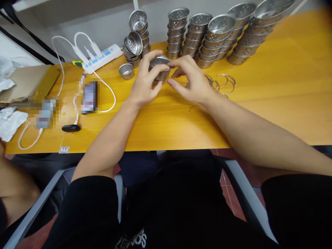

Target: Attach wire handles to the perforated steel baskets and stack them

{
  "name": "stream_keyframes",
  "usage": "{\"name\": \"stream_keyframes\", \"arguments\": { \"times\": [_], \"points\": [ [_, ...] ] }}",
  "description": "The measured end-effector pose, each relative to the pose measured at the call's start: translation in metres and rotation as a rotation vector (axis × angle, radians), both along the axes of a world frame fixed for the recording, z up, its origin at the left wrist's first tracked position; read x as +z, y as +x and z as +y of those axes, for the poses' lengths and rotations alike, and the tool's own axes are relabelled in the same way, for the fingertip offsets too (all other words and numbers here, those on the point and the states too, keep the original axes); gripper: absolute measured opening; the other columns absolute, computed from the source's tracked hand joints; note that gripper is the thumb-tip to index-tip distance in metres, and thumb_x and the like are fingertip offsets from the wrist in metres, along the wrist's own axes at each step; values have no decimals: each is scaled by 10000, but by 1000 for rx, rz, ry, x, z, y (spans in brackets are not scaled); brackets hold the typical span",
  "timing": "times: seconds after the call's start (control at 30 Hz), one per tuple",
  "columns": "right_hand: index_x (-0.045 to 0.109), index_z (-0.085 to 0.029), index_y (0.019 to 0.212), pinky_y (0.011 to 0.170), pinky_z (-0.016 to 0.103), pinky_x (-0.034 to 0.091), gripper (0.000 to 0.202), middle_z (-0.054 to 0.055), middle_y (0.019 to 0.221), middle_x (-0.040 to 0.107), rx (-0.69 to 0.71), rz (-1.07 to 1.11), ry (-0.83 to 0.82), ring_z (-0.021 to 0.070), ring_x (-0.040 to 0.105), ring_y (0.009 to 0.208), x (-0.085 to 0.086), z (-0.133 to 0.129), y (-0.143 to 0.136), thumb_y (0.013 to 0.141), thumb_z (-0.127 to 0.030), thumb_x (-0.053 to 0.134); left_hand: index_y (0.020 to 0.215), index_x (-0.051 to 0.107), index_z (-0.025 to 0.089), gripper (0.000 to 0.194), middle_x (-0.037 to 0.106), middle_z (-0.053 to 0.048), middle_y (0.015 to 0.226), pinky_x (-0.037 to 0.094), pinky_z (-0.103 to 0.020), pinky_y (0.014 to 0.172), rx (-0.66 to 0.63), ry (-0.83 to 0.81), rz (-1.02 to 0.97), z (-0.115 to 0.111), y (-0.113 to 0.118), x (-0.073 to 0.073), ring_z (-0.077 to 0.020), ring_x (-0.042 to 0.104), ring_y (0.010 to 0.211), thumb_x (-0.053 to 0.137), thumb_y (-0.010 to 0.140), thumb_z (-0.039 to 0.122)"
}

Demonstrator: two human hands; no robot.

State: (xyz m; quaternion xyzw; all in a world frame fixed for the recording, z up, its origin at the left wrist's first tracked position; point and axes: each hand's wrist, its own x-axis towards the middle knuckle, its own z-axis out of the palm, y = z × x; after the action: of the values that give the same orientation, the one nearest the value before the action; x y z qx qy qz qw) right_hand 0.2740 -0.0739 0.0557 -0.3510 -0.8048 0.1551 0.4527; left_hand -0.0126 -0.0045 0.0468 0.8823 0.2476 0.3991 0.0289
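Observation:
Between my hands is a small round metal cup (162, 75), tilted a little, its rim facing up. My left hand (145, 81) grips it from the left with fingers over the rim and thumb low on the side. On the right, my right hand (190, 77) has its fingertips at the cup's rim, the thumb apart from the index finger; whether it pinches something thin there I cannot make out. Thin wire rings (225, 84) lie on the table beside and behind my right wrist. A loose small metal cup (126, 71) stands left of my left hand.
Stacks of perforated metal cups (199, 36) line the back of the yellow table (166, 128). A leaning stack (133, 43) stands behind my left hand. At left are a power strip (103, 58), white cables, a phone (89, 98) and cardboard (26, 83). Another person's arm (18, 186) shows lower left.

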Motion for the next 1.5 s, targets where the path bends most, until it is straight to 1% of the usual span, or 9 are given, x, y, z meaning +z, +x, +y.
{"name": "stream_keyframes", "arguments": {
  "times": [0.07, 0.2, 0.33, 0.57, 0.8, 1.0, 1.13, 1.33, 1.5],
  "points": [
    [834, -483, 1620, 1270, 802, 754, 679, 143, 1598, 821, -5, 10, -20, 545, 821, 1448, 0, 1, 1, 1149, -971, 832, 1810, 654, 475, 586, 473, -80, 2072, 399, -782, 1640, 8, 26, 0, 0, 3, -1, -462, 401, 2000, 707, 1240, 598],
    [879, -483, 1473, 1327, 845, 722, 590, 144, 1538, 852, -4, 28, -26, 565, 759, 1541, 7, -3, 0, 1128, -961, 859, 2071, 168, 458, 1115, 376, -113, 2146, 324, -716, 1703, 5, 30, -37, -2, 5, -3, -453, 321, 2049, 806, 1174, 637],
    [889, -490, 1507, 1410, 849, 654, 487, 124, 1641, 830, 23, 3, -21, 576, 721, 1625, 13, -9, -2, 1129, -797, 920, 2073, 31, 450, 1159, 474, -127, 2093, 408, -697, 1667, -36, -10, -53, -2, 3, -6, -451, 482, 1978, 760, 1192, 640],
    [878, -449, 1578, 1525, 813, 512, 529, 108, 1828, 701, 72, -71, 18, 582, 630, 1739, 8, -12, -6, 1091, -644, 941, 2074, 146, 492, 1125, 578, -84, 2048, 452, -729, 1625, 58, -15, 2, -13, 1, 8, -457, 562, 1896, 805, 1163, 517],
    [873, -439, 1375, 1448, 820, 596, 582, 128, 1663, 782, -21, 3, -4, 551, 662, 1645, 10, -10, -6, 1124, -963, 842, 2005, 431, 460, 973, 607, -78, 2017, 416, -736, 1632, 54, -8, 63, -11, 4, 10, -469, 550, 1873, 789, 1105, 369],
    [844, -425, 1111, 1172, 734, 765, 645, 125, 1300, 845, -123, 117, -80, 494, 797, 1280, 16, -11, -9, 1090, -1068, 816, 2003, 471, 495, 959, 628, -79, 1968, 391, -764, 1636, 72, -53, 67, -18, 8, 15, -462, 510, 1886, 757, 1104, 321],
    [819, -385, 1074, 1094, 685, 775, 713, 100, 1122, 855, -53, 124, -142, 456, 822, 1151, 16, -13, -13, 1112, -1096, 773, 1995, 496, 524, 933, 637, -82, 1938, 386, -780, 1629, 69, -82, 62, -16, 7, 15, -472, 517, 1881, 730, 1116, 316],
    [839, -398, 1113, 1131, 745, 760, 871, 108, 1164, 880, -30, 157, -192, 504, 831, 1250, 8, -7, -17, 985, -1253, 730, 2001, 501, 532, 855, 657, -110, 1887, 452, -770, 1584, 46, 4, 62, -9, 9, 7, -464, 573, 1832, 677, 1181, 368],
    [852, -425, 1098, 1141, 803, 751, 858, 78, 1095, 883, 45, 255, -292, 501, 845, 1168, 7, -2, -14, 876, -1253, 860, 1971, 558, 526, 798, 652, -109, 1884, 437, -777, 1591, 34, -15, 71, -10, 8, 9, -472, 575, 1820, 670, 1195, 377]
  ]
}}
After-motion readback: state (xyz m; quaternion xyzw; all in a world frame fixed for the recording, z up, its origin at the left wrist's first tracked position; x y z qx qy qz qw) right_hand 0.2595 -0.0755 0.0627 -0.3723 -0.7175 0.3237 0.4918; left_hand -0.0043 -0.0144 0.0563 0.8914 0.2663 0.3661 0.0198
